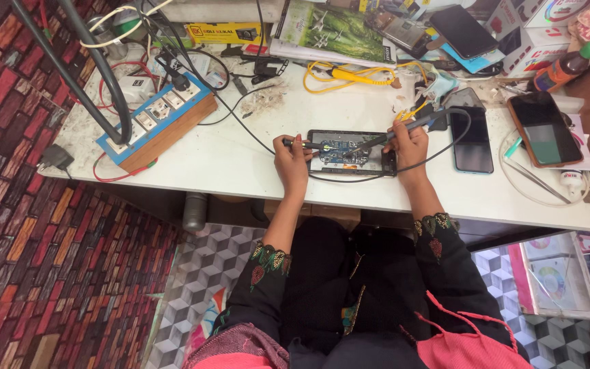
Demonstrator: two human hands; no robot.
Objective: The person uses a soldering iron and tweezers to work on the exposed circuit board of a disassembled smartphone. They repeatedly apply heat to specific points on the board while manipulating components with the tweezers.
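An opened phone point(352, 153) with its blue circuit board exposed lies on the white worktable point(240, 164) in front of me. My left hand point(291, 158) grips a thin dark tool, likely tweezers point(302, 144), its tip resting at the phone's left end. My right hand point(410, 145) holds a soldering iron point(404, 130) with a grey-blue handle and black cord, its tip angled down onto the board near the middle.
A blue and wood power strip point(158, 121) with plugs sits at the left. Two dark phones point(472, 139) point(544, 128) lie to the right. A yellow-handled tool point(349, 74), cables, boxes, a bottle and more phones crowd the table's far edge.
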